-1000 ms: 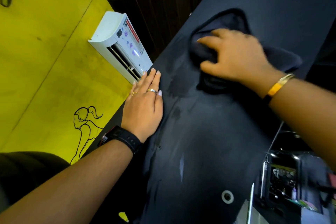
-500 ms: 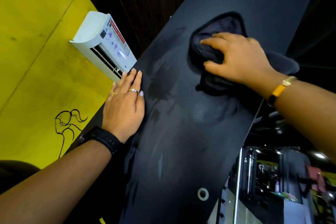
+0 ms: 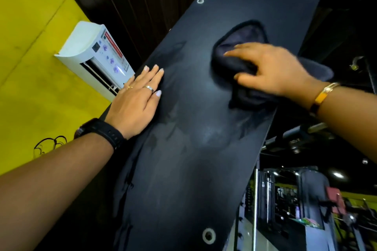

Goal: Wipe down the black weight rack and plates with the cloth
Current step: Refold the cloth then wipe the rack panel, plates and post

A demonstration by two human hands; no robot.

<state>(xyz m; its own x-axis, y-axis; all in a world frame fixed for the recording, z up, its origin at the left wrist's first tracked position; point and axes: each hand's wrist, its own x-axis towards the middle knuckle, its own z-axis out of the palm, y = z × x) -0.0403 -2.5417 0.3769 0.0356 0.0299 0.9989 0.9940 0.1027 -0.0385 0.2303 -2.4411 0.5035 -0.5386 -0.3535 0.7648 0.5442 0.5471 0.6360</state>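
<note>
Cloth (image 3: 244,34) bunched under right hand (image 3: 273,69), fingers (image 3: 236,52) gripping it; left hand (image 3: 136,104) flat on black rack panel (image 3: 193,169). Streaked length lies below cloth, along panel's long axis.

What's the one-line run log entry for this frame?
step: wipe | right hand: holds cloth against black rack panel | left hand: flat on panel's left edge | streaks: visible between hands

The left hand (image 3: 134,104) has slid a little farther up the black rack panel (image 3: 183,169) and lies now more onto it, away from its left edge. The right hand (image 3: 271,69), gripping the cloth (image 3: 244,34), has carried it a bit toward the panel's right edge.
</note>
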